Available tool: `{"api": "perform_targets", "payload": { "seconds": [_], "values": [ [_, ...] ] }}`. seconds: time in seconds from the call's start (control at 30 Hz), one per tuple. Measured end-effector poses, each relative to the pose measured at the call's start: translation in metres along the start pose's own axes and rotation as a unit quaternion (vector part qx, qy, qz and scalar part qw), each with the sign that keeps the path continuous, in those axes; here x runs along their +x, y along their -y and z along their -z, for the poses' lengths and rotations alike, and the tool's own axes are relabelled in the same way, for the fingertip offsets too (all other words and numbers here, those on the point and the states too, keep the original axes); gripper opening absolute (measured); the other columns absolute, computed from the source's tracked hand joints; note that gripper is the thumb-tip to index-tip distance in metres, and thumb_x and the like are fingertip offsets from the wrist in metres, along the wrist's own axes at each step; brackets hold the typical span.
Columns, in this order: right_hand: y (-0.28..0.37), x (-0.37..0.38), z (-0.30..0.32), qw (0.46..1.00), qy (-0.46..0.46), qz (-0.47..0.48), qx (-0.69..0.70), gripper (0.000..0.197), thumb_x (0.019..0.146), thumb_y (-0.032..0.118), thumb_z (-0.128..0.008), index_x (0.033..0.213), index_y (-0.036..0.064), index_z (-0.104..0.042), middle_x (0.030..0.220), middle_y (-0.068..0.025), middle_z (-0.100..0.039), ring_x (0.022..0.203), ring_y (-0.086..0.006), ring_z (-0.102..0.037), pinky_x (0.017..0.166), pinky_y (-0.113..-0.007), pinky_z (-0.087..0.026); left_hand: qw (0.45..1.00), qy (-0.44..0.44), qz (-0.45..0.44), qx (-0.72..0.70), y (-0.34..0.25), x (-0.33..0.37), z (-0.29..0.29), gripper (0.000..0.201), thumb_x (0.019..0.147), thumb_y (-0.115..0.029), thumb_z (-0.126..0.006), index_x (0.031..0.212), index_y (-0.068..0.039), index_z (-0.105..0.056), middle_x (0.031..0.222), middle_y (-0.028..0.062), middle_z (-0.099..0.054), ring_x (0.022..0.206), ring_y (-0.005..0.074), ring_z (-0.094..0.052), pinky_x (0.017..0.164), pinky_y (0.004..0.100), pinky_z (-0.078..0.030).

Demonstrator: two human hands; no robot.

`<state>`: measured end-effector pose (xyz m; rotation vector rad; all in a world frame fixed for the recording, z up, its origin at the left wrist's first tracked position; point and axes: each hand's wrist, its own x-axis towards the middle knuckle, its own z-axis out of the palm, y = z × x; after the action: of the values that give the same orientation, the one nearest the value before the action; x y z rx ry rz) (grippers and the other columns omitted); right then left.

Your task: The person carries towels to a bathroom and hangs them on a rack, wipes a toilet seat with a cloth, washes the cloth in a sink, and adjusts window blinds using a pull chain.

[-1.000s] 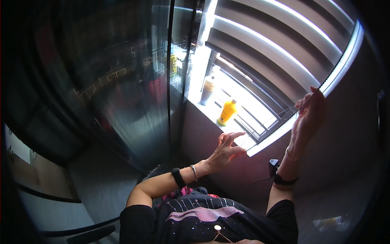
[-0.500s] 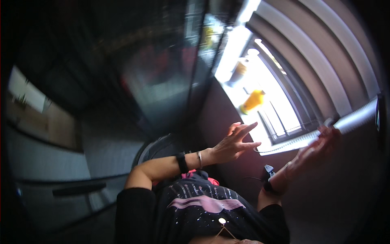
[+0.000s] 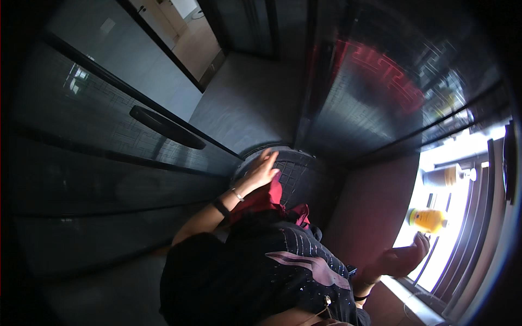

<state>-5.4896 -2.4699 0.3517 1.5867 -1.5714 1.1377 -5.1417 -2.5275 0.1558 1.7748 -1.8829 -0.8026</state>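
My left hand [image 3: 262,175], slightly blurred, reaches forward with fingers stretched out and nothing in them. It hovers over the dark floor tray [image 3: 291,176] of a glass enclosure, just above a dark red cloth or garment [image 3: 272,195] in front of my body. Off to the right, my right hand [image 3: 405,256] is raised in shadow, its fingers loosely apart and seemingly holding nothing. Its fingertips come close to a yellow bottle [image 3: 429,221] on the bright window ledge; whether they touch it I cannot tell. Beyond that stands a bottle with a brownish body [image 3: 443,176].
A glass door [image 3: 98,103] with a long black handle [image 3: 167,127] spans the left. Patterned glass panels [image 3: 397,92] rise ahead on the right. Past the grey floor [image 3: 244,98] a doorway [image 3: 185,43] shows wood flooring. A thin coiled cord [image 3: 427,296] lies near the window's lower end.
My view has turned left, bringing the glass door and grey floor in. My right hand has come away from the coiled cord toward the yellow bottle. My left hand now points forward, away from the window.
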Motion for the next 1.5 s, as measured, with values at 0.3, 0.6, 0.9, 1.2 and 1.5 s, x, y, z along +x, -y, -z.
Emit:
{"api": "perform_targets", "payload": {
  "seconds": [0.3, 0.6, 0.9, 1.2, 1.5],
  "values": [
    [0.125, -0.004, -0.149, 0.842, 0.350, 0.071, 0.405, 0.017, 0.065, -0.005, -0.053, 0.080, 0.0005, -0.059, 0.077, -0.0115, -0.059, 0.075, -0.0287, -0.056, 0.079, -0.042, -0.044, 0.977, 0.012, 0.166, 0.135, 0.143, -0.082, 0.023, 0.058, 0.075, -0.030, -0.060, 0.124, -0.006, -0.039, 0.125, 0.0235, -0.037, 0.111, 0.0409, -0.039, 0.089, 0.0520, -0.034],
    [0.276, 0.032, -0.286, 0.740, 0.379, 0.178, 0.527, 0.025, 0.064, -0.004, -0.058, 0.088, 0.0049, -0.061, 0.085, -0.0076, -0.060, 0.078, -0.0245, -0.056, 0.070, -0.034, -0.045, 0.987, -0.061, 0.127, 0.083, 0.202, -0.024, 0.077, 0.053, 0.079, -0.029, -0.059, 0.123, -0.004, -0.041, 0.127, 0.0249, -0.033, 0.110, 0.0411, -0.038, 0.089, 0.0505, -0.033],
    [0.434, 0.073, -0.401, 0.668, 0.324, 0.091, 0.664, 0.025, 0.068, -0.004, -0.055, 0.091, 0.0036, -0.061, 0.087, -0.0119, -0.061, 0.078, -0.0291, -0.059, 0.066, -0.036, -0.048, 0.983, -0.112, 0.130, 0.065, 0.198, 0.031, 0.099, 0.048, 0.078, -0.025, -0.057, 0.118, -0.001, -0.044, 0.118, 0.0216, -0.044, 0.097, 0.0403, -0.049, 0.083, 0.0436, -0.040],
    [0.462, 0.119, -0.646, 0.795, 0.255, -0.125, 0.536, 0.025, 0.078, -0.002, -0.051, 0.102, 0.0026, -0.057, 0.091, -0.0090, -0.060, 0.067, -0.0187, -0.056, 0.061, -0.029, -0.045, 0.940, -0.202, 0.250, -0.110, 0.253, 0.107, 0.124, 0.040, 0.079, -0.027, -0.054, 0.114, -0.006, -0.050, 0.110, 0.0203, -0.053, 0.101, 0.0364, -0.050, 0.084, 0.0407, -0.041],
    [0.403, 0.152, -0.880, 0.806, 0.305, -0.162, 0.481, 0.033, 0.082, -0.006, -0.044, 0.113, 0.0003, -0.051, 0.099, -0.0055, -0.054, 0.058, -0.0073, -0.036, 0.052, -0.021, -0.035, 0.939, -0.050, 0.334, -0.068, 0.360, 0.315, 0.173, 0.054, 0.080, -0.040, -0.056, 0.121, -0.007, -0.044, 0.113, 0.0210, -0.050, 0.102, 0.0357, -0.050, 0.086, 0.0417, -0.041]
  ]
}}
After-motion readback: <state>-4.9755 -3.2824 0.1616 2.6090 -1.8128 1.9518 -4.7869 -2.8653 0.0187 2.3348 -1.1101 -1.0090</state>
